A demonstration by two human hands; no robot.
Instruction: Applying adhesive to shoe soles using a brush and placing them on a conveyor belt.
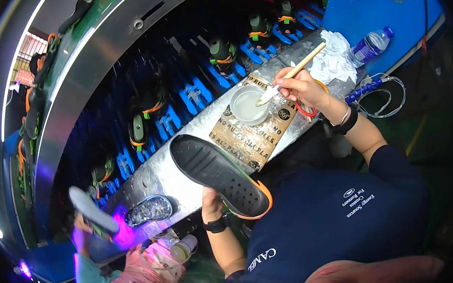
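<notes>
Shoe (220, 177) sole-up, gripped by the left hand (210, 201); right hand (301, 87) grasps a brush (290, 74) dipped in the bowl (249, 106) on the counter (183, 140).

black shoe sole (216, 175), orange edge, white bowl (249, 106)

Left hand (210, 201) raised, fingers curled in a grip, wrist banded in black; right hand (301, 87) extended forward, fingers pinched shut, forearm bare, wrist banded.

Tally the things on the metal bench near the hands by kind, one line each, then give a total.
Shoe sole, held by the left hand: 1
Brush, held by the right hand: 1
Bowl: 1
Cardboard sheet: 1
Plastic bottle: 1
Total: 5
</notes>
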